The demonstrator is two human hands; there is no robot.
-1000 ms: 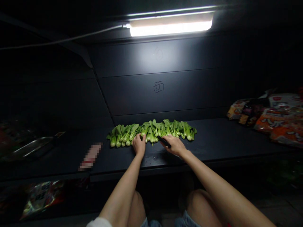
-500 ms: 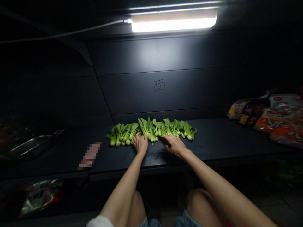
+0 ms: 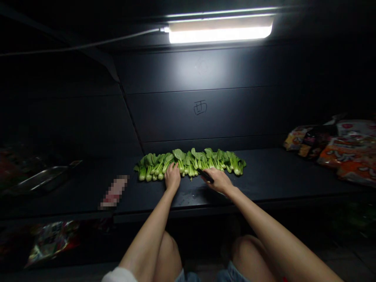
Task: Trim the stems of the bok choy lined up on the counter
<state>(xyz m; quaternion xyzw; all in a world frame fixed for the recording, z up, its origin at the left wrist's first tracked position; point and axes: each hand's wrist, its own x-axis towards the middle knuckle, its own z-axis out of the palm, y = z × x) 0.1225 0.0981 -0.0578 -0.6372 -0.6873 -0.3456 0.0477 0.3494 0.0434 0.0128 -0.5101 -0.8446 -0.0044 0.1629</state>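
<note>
Along the dark shelf (image 3: 188, 203), in the head view, a row of leafy greens (image 3: 196, 158) is being lit from above by a bright tube lamp (image 3: 220, 34). The pale stem ends are being shown on the person's side, the leaves toward the back panel (image 3: 167, 121).

Left of the row's middle, some stem ends are being covered by the left hand (image 3: 172, 179). Its fingers are being held bent at the near edge of the greens, which are lying under and just beyond them; whether a stem is being clamped there cannot be told.

Farther right, a slim black object (image 3: 205, 175) is being gripped by the right hand (image 3: 219, 180), the fingers being kept closed around it. Its far end is being pointed forward and left, near the stem ends; whether they are being touched cannot be told. Between the two hands, several stem ends are being left uncovered.

At the far left a metal tray (image 3: 44, 179) is being dimly shown, and at the far right printed bags (image 3: 349, 152) are being supported by the shelf.
</note>
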